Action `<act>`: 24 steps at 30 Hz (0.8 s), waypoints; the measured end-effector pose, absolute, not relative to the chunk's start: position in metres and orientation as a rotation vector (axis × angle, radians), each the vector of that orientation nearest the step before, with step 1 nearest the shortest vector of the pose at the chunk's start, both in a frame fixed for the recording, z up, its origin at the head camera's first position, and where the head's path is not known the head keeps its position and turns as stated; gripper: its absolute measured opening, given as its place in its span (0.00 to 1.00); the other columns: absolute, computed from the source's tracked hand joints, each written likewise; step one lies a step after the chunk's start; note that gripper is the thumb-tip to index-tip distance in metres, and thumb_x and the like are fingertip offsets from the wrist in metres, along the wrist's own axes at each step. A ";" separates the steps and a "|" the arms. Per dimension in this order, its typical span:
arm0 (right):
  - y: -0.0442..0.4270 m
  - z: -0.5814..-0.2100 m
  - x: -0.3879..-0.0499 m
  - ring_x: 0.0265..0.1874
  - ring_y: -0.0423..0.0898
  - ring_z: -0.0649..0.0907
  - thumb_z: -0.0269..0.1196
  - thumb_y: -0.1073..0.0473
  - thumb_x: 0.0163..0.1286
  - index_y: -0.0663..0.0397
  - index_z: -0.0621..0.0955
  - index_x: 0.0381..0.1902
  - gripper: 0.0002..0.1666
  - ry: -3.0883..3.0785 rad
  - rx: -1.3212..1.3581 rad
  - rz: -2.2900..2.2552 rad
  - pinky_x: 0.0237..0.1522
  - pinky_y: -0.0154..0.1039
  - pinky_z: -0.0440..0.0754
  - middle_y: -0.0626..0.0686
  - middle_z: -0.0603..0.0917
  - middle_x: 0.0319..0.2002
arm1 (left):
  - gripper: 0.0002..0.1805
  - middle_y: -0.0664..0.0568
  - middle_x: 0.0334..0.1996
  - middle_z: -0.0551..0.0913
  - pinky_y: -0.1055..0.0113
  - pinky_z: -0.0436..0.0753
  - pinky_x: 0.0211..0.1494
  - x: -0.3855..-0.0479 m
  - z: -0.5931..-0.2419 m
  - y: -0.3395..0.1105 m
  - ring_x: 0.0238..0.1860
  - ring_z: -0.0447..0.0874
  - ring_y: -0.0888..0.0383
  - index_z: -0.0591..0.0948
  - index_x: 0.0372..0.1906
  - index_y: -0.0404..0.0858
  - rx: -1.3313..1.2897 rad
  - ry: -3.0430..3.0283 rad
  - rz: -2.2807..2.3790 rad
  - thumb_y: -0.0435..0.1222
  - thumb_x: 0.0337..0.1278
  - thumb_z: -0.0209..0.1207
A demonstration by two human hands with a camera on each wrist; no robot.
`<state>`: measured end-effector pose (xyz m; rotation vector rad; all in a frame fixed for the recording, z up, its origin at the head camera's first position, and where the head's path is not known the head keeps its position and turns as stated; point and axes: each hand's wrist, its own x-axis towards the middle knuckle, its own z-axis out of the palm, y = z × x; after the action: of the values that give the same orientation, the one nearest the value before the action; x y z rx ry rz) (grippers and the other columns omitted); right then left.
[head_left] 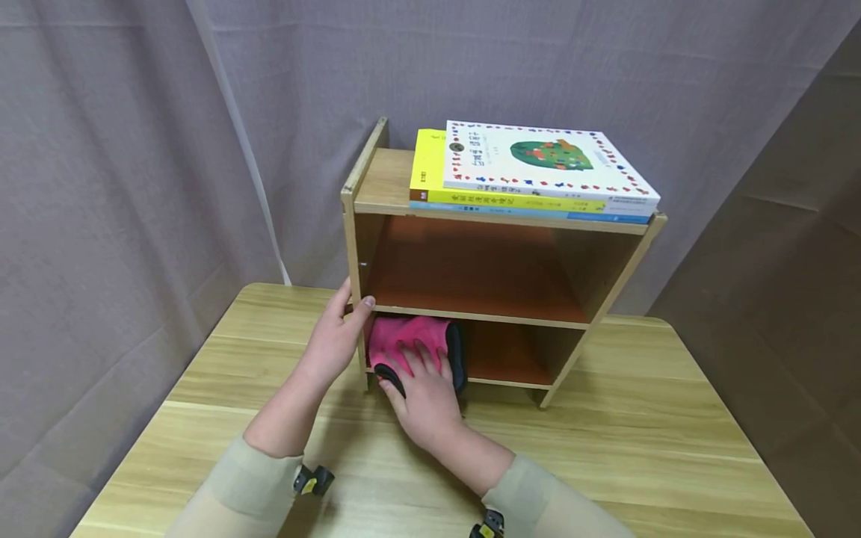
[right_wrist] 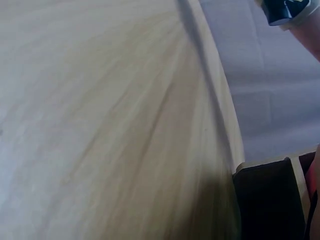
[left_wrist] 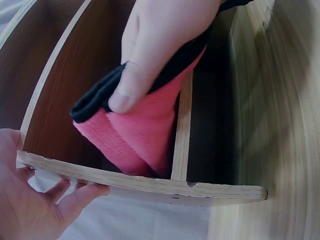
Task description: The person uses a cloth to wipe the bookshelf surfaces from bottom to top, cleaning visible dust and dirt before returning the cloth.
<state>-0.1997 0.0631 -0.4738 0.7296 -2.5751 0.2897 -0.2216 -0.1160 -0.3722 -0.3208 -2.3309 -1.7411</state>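
One pink cloth (head_left: pixel 410 340) is lodged at the left end of the lower compartment (head_left: pixel 511 355) of two, pinched between the thumb and slightly spread fingers of the right hand (head_left: pixel 427 403). One shelf (head_left: pixel 480 317), stood on one table (head_left: pixel 605 448), is gripped at its left side by the left hand (head_left: pixel 334 336), thumb in front, fingers outside. Three books (head_left: pixel 538 161) are stacked on top.

A wooden table (head_left: pixel 639 448) with pale streaked grain and rounded far corners bore a small wooden shelf (head_left: pixel 480 317), which stood upright near the far edge, between those corners. The shelf's top board carried stacked books, set toward its right edge: white (head_left: pixel 545 179) uppermost, then yellow (head_left: pixel 427 161), then blue (head_left: pixel 511 211). A pink cloth (head_left: pixel 417 327) with dark trim sat at the lower compartment's left end.
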 end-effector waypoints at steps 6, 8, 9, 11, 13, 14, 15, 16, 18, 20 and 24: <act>0.063 -0.466 -0.202 0.71 0.55 0.66 0.40 0.38 0.80 0.45 0.75 0.68 0.32 -2.564 0.688 0.515 0.67 0.66 0.58 0.51 0.71 0.69 | 0.29 0.47 0.68 0.67 0.48 0.78 0.56 -0.222 -0.373 -0.116 0.59 0.72 0.43 0.62 0.75 0.58 -0.308 -2.330 -1.747 0.50 0.74 0.51; 0.064 -0.462 -0.203 0.70 0.55 0.67 0.42 0.40 0.80 0.48 0.74 0.69 0.31 -2.563 0.668 0.614 0.67 0.66 0.59 0.51 0.71 0.69 | 0.29 0.46 0.69 0.65 0.49 0.78 0.56 -0.222 -0.373 -0.115 0.60 0.71 0.44 0.61 0.76 0.59 -0.296 -2.334 -1.749 0.49 0.74 0.51; 0.064 -0.460 -0.203 0.70 0.54 0.67 0.43 0.40 0.80 0.50 0.74 0.68 0.31 -2.559 0.660 0.670 0.67 0.66 0.59 0.52 0.71 0.70 | 0.29 0.47 0.69 0.65 0.49 0.78 0.56 -0.222 -0.374 -0.115 0.60 0.71 0.44 0.61 0.76 0.60 -0.292 -2.334 -1.751 0.49 0.74 0.50; 0.063 -0.456 -0.204 0.70 0.53 0.67 0.43 0.41 0.80 0.51 0.73 0.69 0.31 -2.553 0.641 0.767 0.67 0.64 0.60 0.52 0.71 0.70 | 0.29 0.47 0.70 0.64 0.49 0.78 0.57 -0.222 -0.374 -0.115 0.60 0.71 0.45 0.60 0.76 0.61 -0.286 -2.334 -1.749 0.49 0.74 0.50; 0.062 -0.453 -0.205 0.70 0.53 0.68 0.44 0.42 0.81 0.52 0.73 0.70 0.31 -2.541 0.627 0.857 0.68 0.63 0.61 0.53 0.71 0.70 | 0.29 0.48 0.70 0.64 0.50 0.78 0.57 -0.222 -0.374 -0.115 0.60 0.70 0.45 0.60 0.76 0.61 -0.283 -2.339 -1.739 0.50 0.75 0.50; 0.061 -0.451 -0.206 0.69 0.53 0.69 0.44 0.43 0.81 0.53 0.72 0.70 0.30 -2.531 0.623 0.894 0.68 0.62 0.62 0.54 0.71 0.69 | 0.29 0.48 0.70 0.64 0.50 0.77 0.58 -0.222 -0.374 -0.115 0.60 0.70 0.45 0.60 0.76 0.61 -0.282 -2.337 -1.740 0.49 0.74 0.50; 0.061 -0.449 -0.206 0.68 0.54 0.70 0.44 0.43 0.81 0.52 0.72 0.70 0.30 -2.522 0.618 0.925 0.67 0.61 0.63 0.54 0.72 0.69 | 0.29 0.48 0.70 0.64 0.49 0.77 0.58 -0.222 -0.374 -0.115 0.60 0.70 0.45 0.60 0.76 0.61 -0.283 -2.336 -1.741 0.50 0.74 0.50; 0.060 -0.448 -0.207 0.67 0.55 0.71 0.44 0.44 0.81 0.53 0.72 0.70 0.29 -2.510 0.614 0.952 0.66 0.60 0.65 0.55 0.72 0.68 | 0.30 0.48 0.70 0.64 0.49 0.77 0.59 -0.222 -0.373 -0.115 0.60 0.70 0.45 0.60 0.76 0.60 -0.283 -2.334 -1.744 0.50 0.74 0.50; 0.058 -0.446 -0.207 0.65 0.56 0.73 0.45 0.44 0.81 0.52 0.72 0.70 0.29 -2.491 0.605 1.018 0.66 0.59 0.66 0.55 0.73 0.68 | 0.31 0.47 0.71 0.63 0.49 0.76 0.60 -0.221 -0.373 -0.114 0.61 0.70 0.45 0.59 0.77 0.60 -0.275 -2.338 -1.746 0.50 0.74 0.50; 0.057 -0.443 -0.207 0.65 0.56 0.73 0.44 0.44 0.81 0.52 0.71 0.70 0.29 -2.480 0.594 1.082 0.66 0.57 0.67 0.54 0.73 0.68 | 0.31 0.47 0.71 0.63 0.48 0.74 0.61 -0.220 -0.372 -0.114 0.62 0.69 0.45 0.58 0.77 0.59 -0.266 -2.345 -1.749 0.51 0.74 0.50; 0.054 -0.440 -0.207 0.64 0.54 0.74 0.44 0.43 0.81 0.52 0.71 0.70 0.29 -2.460 0.571 1.213 0.66 0.54 0.68 0.54 0.74 0.67 | 0.32 0.48 0.71 0.62 0.47 0.71 0.65 -0.219 -0.372 -0.115 0.63 0.69 0.47 0.57 0.77 0.61 -0.239 -2.384 -1.717 0.54 0.73 0.49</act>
<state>-0.2067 0.0536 -0.4395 0.5711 -2.4595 1.2133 -0.2190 -0.1147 -0.3720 -0.2387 -2.3836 -1.7170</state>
